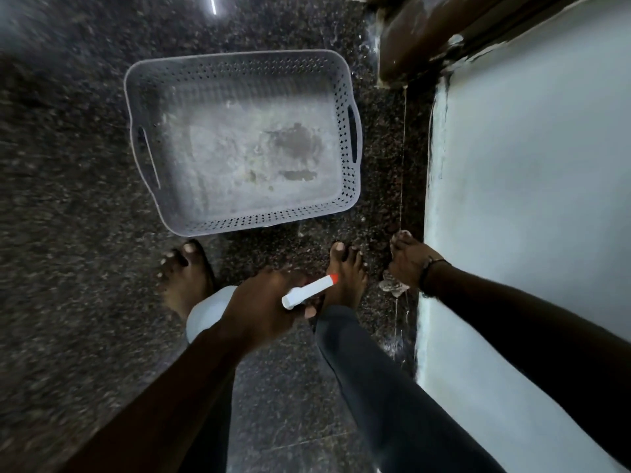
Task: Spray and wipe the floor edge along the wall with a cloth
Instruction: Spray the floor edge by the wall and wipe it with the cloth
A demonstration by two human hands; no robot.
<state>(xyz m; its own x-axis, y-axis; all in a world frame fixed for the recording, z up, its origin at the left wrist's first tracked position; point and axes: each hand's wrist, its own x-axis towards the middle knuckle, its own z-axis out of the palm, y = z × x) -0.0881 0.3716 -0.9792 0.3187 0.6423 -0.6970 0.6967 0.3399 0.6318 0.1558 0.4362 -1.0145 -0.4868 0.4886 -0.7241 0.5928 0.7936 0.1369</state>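
No brand, label or writing can be read anywhere. There is one spray bottle, one cloth and one grey perforated basket. The left hand curls its fingers around the neck of the spray bottle; the white nozzle with orange tip sticks out beyond the fingers, toward the right foot. The right hand is curled on the cloth, just beside the white wall, on the dark speckled floor. The basket stands beyond both hands.
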